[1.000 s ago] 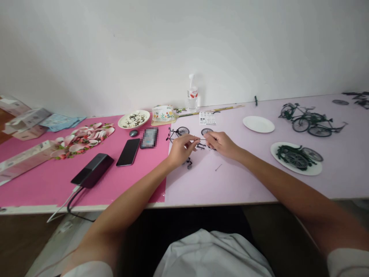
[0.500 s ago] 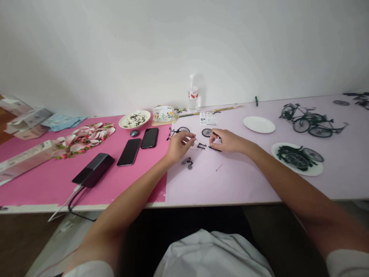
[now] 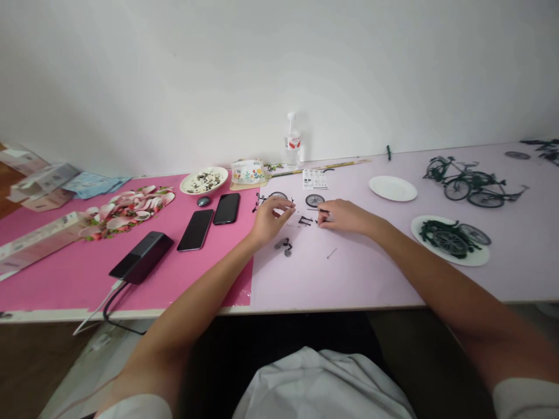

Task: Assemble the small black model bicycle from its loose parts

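Observation:
My left hand (image 3: 273, 221) hovers over the join of the pink and lilac surfaces, its thumb and forefinger pinched; anything between them is too small to make out. My right hand (image 3: 343, 216) is closed on a thin black model part (image 3: 312, 209), whose end pokes out left of the fingers. Between the hands lies a small black frame piece (image 3: 305, 220). A spoked toy wheel (image 3: 315, 200) rests just beyond my right fingers. Behind my left hand sits a partly hidden model bicycle piece (image 3: 276, 195). Nearer me are small black and grey parts (image 3: 285, 247) and a thin pin (image 3: 332, 254).
A printed parts sheet (image 3: 315, 179) and a water bottle (image 3: 292, 142) stand behind. At right are a white plate (image 3: 393, 188), a plate of dark green wheels (image 3: 476, 256) and model bicycles (image 3: 476, 183). To the left lie phones (image 3: 195, 230), a bowl (image 3: 186, 189), a power bank (image 3: 142, 256) and pink petals (image 3: 122, 212).
My right hand has shifted slightly and turned palm-down, and the black part in it now points left. The wheel behind it shows more fully. My left hand has hardly moved.

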A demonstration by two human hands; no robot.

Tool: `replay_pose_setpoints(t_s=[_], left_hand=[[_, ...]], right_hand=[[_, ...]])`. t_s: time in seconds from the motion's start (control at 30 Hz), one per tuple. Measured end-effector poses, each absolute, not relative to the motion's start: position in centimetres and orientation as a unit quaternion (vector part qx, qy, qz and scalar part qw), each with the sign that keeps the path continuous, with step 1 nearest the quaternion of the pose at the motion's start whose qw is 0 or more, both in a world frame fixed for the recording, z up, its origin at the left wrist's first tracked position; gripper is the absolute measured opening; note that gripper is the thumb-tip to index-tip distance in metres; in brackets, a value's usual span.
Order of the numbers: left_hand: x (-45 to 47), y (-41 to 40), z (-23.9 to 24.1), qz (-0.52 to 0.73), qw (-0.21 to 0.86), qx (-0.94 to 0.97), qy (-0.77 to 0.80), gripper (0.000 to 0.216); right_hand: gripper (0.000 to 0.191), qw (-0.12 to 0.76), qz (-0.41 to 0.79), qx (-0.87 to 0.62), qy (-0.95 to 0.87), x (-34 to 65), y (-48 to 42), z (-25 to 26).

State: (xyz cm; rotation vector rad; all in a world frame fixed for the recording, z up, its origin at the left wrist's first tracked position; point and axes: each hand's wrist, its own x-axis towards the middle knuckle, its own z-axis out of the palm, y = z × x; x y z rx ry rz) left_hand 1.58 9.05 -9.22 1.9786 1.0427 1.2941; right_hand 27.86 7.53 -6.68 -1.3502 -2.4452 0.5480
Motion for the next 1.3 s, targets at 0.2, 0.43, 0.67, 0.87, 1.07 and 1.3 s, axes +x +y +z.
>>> replay_pose_setpoints(t_s=[0.2,0.43,0.67,0.87,1.07,1.3], left_hand=[[1.7,9.5,-9.5,0.489,0.353,0.694,0.393,0.023],[1.7,9.9,-9.7,0.481,0.416,0.653,0.411,0.034],[1.4,9.8,-9.5,0.465,0.535,0.583,0.398,0.046],[1.3,9.5,-9.1,0.419,0.604,0.559,0.383,0.047],[1.4,9.1,-8.7,0.371,0.67,0.531,0.364,0.042],[1.7,8.4,-7.8,0.362,0.704,0.49,0.365,0.037]], right_hand=[[0.024,0.125,0.119,-0.464,-0.869,27.5,7.3,-6.6],[0.016,0.105,0.084,-0.471,-0.872,26.9,6.9,-7.1],[0.011,0.193,0.135,-0.461,-0.856,27.3,7.1,-7.8],[0.02,0.329,0.241,-0.411,-0.815,27.1,7.3,-7.5],[0.026,0.4,0.259,-0.361,-0.802,26.0,7.1,-7.2],[0.023,0.409,0.284,-0.344,-0.796,25.5,6.9,-7.5]])
